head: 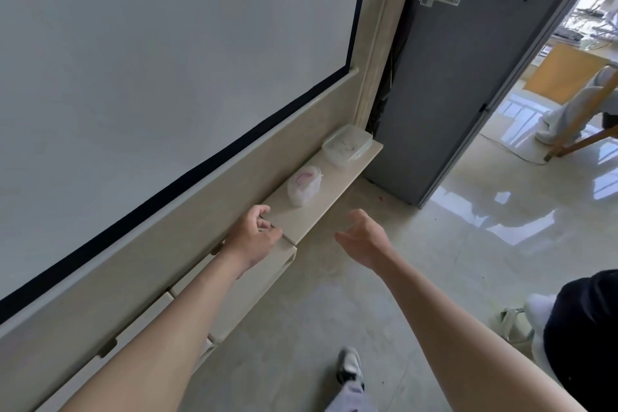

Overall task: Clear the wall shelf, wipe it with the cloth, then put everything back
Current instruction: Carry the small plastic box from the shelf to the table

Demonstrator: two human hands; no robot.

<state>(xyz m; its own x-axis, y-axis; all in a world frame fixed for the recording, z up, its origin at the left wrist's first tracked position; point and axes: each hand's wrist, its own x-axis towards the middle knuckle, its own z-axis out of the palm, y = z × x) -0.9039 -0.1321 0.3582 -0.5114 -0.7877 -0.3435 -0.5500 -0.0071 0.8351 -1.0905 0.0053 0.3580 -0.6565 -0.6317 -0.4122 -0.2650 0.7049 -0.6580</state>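
A narrow beige wall shelf (337,177) runs along the wall below a big white screen. On it stand a small white packet with pink print (304,186) and, farther along, a clear lidded plastic box (346,144). My left hand (254,236) hovers over the near end of the shelf, a short way before the packet, its fingers loosely curled and holding nothing. My right hand (363,237) hangs in the air beyond the shelf's front edge, fingers relaxed and empty. No cloth is in view.
A grey fridge (461,70) stands just past the shelf's far end. Beige drawer fronts (234,298) sit below the shelf near me. Glossy floor tiles spread to the right. Another person's legs show at the far right, and a dark-clothed person at the lower right.
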